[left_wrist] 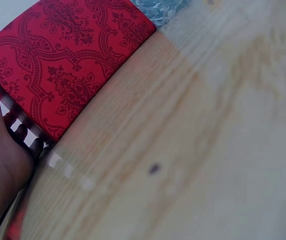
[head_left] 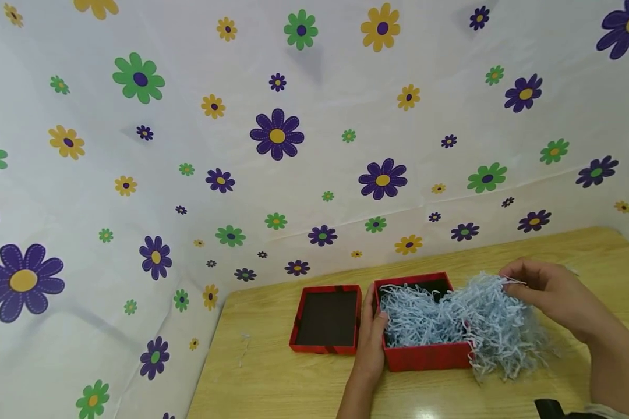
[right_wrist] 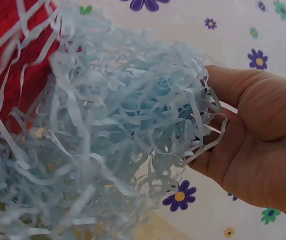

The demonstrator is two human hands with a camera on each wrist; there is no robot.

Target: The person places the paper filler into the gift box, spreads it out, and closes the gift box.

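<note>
The head view is showing pale-blue shredded paper (head_left: 503, 331) nearest, spilling over the right wall of a red patterned box (head_left: 432, 356), with more of the same tangle filling much of the inside. The strands are looking very light, soft and springy, probably clinging together and shedding loose pieces; a deep, gentle handful would be serving better than a few strand ends. The box is seeming like stiff, light card, best being steadied by its side walls.

The right hand (head_left: 558, 297) is reaching in from the right, wrist bent, thumb and fingers pinching the outer edge of the clump. The left hand (head_left: 369, 337) is holding the box's left wall, fingers lying along the outside and thumb at the rim.

Just left of that hand, the black-lined lid (head_left: 327, 317) is lying inside-up on the wooden desk (head_left: 272, 361). Beyond, a flower-printed cloth (head_left: 320, 163) is hanging.
</note>
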